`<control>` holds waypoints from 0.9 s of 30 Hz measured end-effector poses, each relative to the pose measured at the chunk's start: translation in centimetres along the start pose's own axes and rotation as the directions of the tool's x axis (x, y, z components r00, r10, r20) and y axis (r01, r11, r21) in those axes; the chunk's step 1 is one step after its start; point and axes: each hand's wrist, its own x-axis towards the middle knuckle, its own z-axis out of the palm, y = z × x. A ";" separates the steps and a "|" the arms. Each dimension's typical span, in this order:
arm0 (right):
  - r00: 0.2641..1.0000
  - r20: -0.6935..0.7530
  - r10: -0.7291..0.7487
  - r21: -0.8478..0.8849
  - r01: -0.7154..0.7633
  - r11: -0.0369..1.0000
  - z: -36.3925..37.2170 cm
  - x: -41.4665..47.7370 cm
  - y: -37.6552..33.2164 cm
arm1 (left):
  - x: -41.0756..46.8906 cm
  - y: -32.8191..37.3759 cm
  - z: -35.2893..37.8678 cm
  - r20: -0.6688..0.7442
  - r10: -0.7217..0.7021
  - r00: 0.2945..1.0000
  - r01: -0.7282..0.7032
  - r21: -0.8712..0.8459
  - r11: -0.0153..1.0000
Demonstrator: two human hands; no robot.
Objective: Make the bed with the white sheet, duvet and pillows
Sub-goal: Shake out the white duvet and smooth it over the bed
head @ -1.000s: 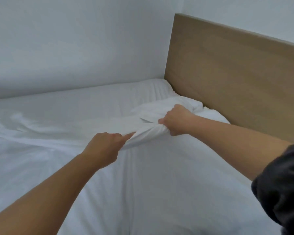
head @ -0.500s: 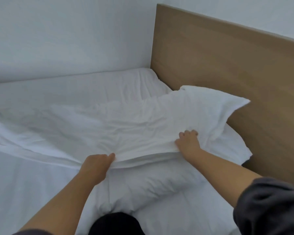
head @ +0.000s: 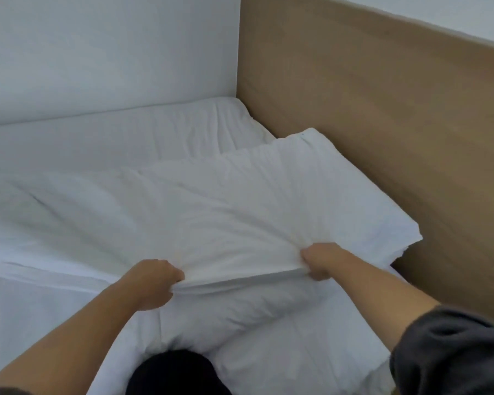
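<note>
Duvet (head: 240, 201), bunched between the fists a second ago, now lies spread flat to the bed's head edge against the headboard (head: 382, 109), left hand (head: 154, 283) and right hand (head: 322, 260) each clenched on its near edge above a pillow (head: 234, 309); covering step apparently well advanced.

I saw a light-brown wooden headboard (head: 368, 115) running along the right side, its top edge slanting down toward the right. Its left edge met a plain white wall (head: 97, 52) in the far corner. A second strip of pale wall (head: 454, 15) showed above the headboard at the upper right. At the bottom edge sat a dark rounded shape (head: 177, 372); I could not tell what it was.
</note>
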 end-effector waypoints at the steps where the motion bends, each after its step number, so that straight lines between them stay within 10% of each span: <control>1: 1.000 -0.006 -0.006 0.017 0.006 1.000 0.4 0.4 -0.2 | 0.1 0.0 0.7 -0.013 -0.008 1.000 0.007 -0.034 0.999; 6: 0.996 0.037 -0.080 0.290 0.066 0.955 -2.4 0.8 2.7 | 0.0 -0.1 1.8 -0.119 0.003 0.993 -0.008 -0.042 0.999; 9: 0.955 -0.274 0.115 0.519 0.046 0.854 -3.4 0.7 5.3 | 0.7 0.1 1.5 -0.148 0.045 0.988 -0.052 -0.042 0.998; 13: 0.870 -0.367 0.329 0.391 -0.177 0.903 -3.8 2.3 8.0 | 4.1 1.7 -1.5 -0.254 0.053 0.966 -0.092 -0.144 0.985; 27: 0.686 -0.450 0.572 0.584 -0.259 0.770 -13.7 19.1 13.9 | 25.9 0.3 -7.3 -0.312 -0.141 0.940 0.105 -0.130 0.986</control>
